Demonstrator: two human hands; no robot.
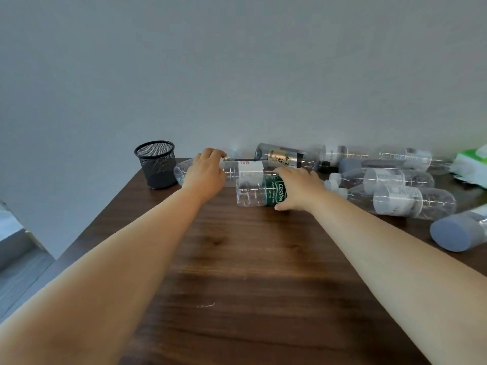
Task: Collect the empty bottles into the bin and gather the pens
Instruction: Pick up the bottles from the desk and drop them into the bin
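Note:
My left hand (pixel 207 171) grips a clear bottle with a white label (pixel 247 170) that lies on its side near the back of the wooden table (pixel 237 272). In front of it lies a clear bottle with a green label (pixel 253 194), and my right hand (pixel 299 189) curls round its labelled part. Several more empty bottles lie in a heap to the right, among them a dark-labelled one (pixel 284 155) by the wall and a grey-labelled one (pixel 400 200). No pens or bin show.
A black mesh cup (pixel 156 164) stands at the table's back left corner. A grey-capped bottle end (pixel 456 233) pokes in at the right edge. A green and white packet (pixel 470 165) lies at the far right. The table's left edge drops to the floor.

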